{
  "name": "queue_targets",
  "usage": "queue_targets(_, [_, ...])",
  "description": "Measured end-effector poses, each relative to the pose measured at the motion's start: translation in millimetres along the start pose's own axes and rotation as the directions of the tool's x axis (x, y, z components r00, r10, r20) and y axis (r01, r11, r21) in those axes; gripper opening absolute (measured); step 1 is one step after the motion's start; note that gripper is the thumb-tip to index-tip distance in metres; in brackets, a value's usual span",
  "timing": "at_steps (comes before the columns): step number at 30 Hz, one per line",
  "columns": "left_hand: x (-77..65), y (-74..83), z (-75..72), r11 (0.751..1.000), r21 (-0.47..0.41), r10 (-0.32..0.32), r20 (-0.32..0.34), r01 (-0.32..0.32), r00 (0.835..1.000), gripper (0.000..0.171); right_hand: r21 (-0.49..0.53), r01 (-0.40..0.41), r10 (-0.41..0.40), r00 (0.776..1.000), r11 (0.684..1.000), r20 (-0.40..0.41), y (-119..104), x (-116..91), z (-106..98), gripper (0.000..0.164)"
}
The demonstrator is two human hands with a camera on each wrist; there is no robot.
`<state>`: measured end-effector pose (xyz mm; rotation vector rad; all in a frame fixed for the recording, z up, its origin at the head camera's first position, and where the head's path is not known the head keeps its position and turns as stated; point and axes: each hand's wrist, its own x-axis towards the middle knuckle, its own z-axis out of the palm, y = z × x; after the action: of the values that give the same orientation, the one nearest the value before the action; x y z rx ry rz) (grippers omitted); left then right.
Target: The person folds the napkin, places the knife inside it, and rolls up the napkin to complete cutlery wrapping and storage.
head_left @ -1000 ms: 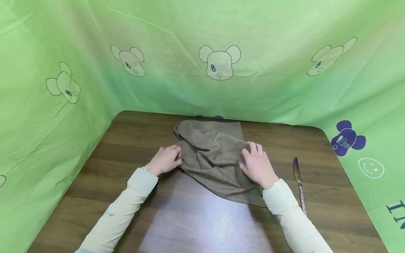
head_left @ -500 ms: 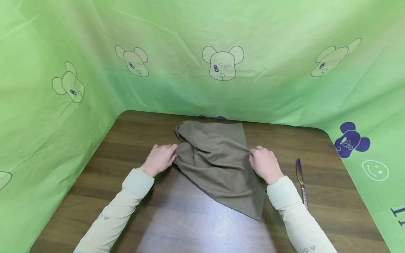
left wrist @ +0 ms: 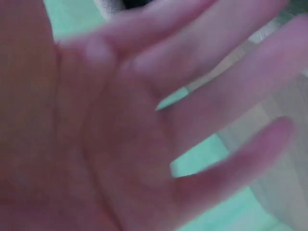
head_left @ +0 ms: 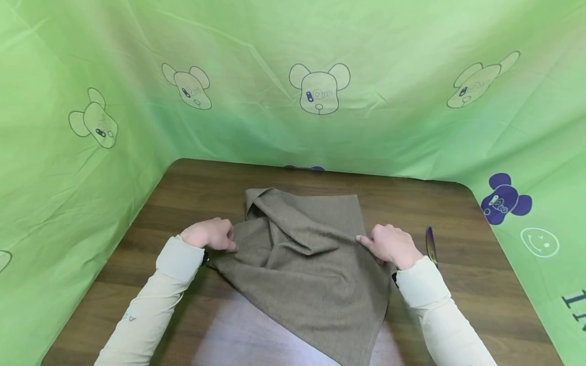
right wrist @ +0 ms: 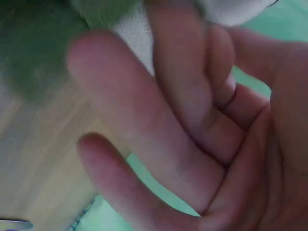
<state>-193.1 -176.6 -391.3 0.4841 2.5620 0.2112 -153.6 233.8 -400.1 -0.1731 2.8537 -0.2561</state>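
Observation:
A brown-grey cloth (head_left: 316,290) lies spread and wrinkled on the table, with a fold running across its middle and a turned-over corner at the back left. My left hand (head_left: 210,235) pinches its left edge, thumb on top. In the left wrist view the other fingers (left wrist: 231,91) stretch out, spread apart. At the cloth's right edge my right hand (head_left: 390,245) pinches the fabric between thumb and index finger. The right wrist view shows the index finger bent against the cloth (right wrist: 137,41), the outer fingers loosely extended.
A table knife (head_left: 431,245) with a purple and gold blade lies right of my right hand, its handle hidden behind the sleeve. Green printed fabric (head_left: 320,137) hangs round the wooden table (head_left: 206,178) at the back and sides.
Both hands have taken hold of the cloth and drawn it toward me. The left hand moved left, the right slightly right. The cloth is spread wider, its front corner reaching nearer the bottom.

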Motion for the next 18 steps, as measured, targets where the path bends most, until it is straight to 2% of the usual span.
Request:
queue_targets(3, [10.4,0.0,1.3,1.000,-0.018,-0.007,-0.114,0.005,0.993,0.024,0.000,0.043,-0.043,0.999,0.999,-0.018,-3,2,1,0.045])
queue_targets(6, [25.1,2.2,4.3,0.998,-0.070,-0.021,-0.238,0.004,0.971,0.025,-0.017,0.124,-0.125,0.990,0.992,-0.064,-5,8,4,0.029])
queue_targets(9, [39.4,3.7,10.0,0.991,-0.130,-0.015,-0.323,-0.029,0.946,0.022,-0.024,0.212,-0.213,0.976,0.977,-0.050,-8,18,10,0.014])
queue_targets(11, [46.0,4.5,14.1,0.986,-0.151,0.017,-0.355,-0.075,0.935,0.019,-0.012,0.245,-0.245,0.969,0.970,-0.021,-11,24,13,0.013])
queue_targets(13, [50.5,4.9,17.9,0.979,-0.159,0.062,-0.366,-0.128,0.929,0.016,0.001,0.258,-0.258,0.966,0.966,0.017,-14,30,15,0.024])
queue_targets(15, [52.4,5.9,20.5,0.973,-0.157,0.105,-0.358,-0.171,0.928,0.017,0.018,0.250,-0.251,0.966,0.968,0.060,-17,34,17,0.036])
queue_targets(18, [54.0,6.7,21.7,0.973,-0.126,0.143,-0.342,-0.195,0.929,0.028,0.028,0.230,-0.232,0.966,0.973,0.116,-19,39,18,0.044])
